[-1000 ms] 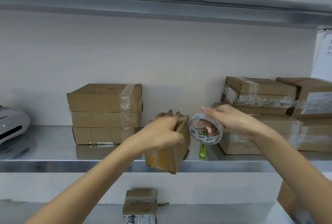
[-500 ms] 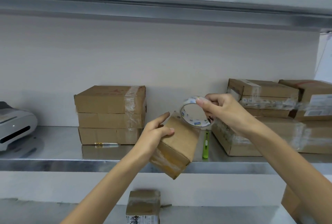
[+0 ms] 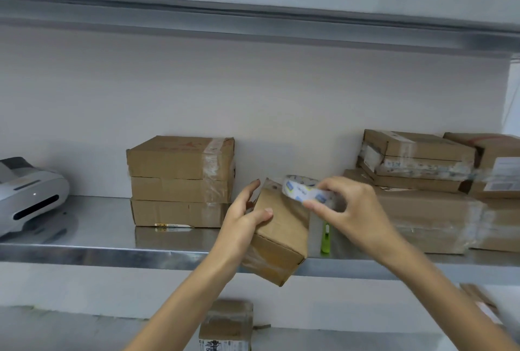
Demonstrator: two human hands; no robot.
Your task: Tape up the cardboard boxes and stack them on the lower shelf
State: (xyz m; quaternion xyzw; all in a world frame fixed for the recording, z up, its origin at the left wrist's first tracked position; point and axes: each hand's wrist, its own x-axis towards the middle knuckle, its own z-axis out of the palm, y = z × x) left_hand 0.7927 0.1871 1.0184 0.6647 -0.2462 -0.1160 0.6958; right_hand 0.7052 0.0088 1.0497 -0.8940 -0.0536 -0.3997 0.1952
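Single view, head-worn, wide-angle. Looks forward and slightly down, square onto a steel shelving unit point(image 3: 422, 32). Sits at about the height of the middle shelf point(image 3: 84, 250): places its front edge just below mid-frame, fills the top band with the underside of the upper shelf point(image 3: 253, 10), catches a strip of the lower shelf point(image 3: 70, 333) along the bottom. Spans from a grey machine point(image 3: 31, 196) at the left border to stacked cardboard boxes point(image 3: 422, 210) at the right border. Works at close range — takes in both forearms from the bottom edge, left hand point(image 3: 244, 218) and right hand point(image 3: 354, 210) just right of centre. Rolled slightly — renders shelf edges sloping down to the right.
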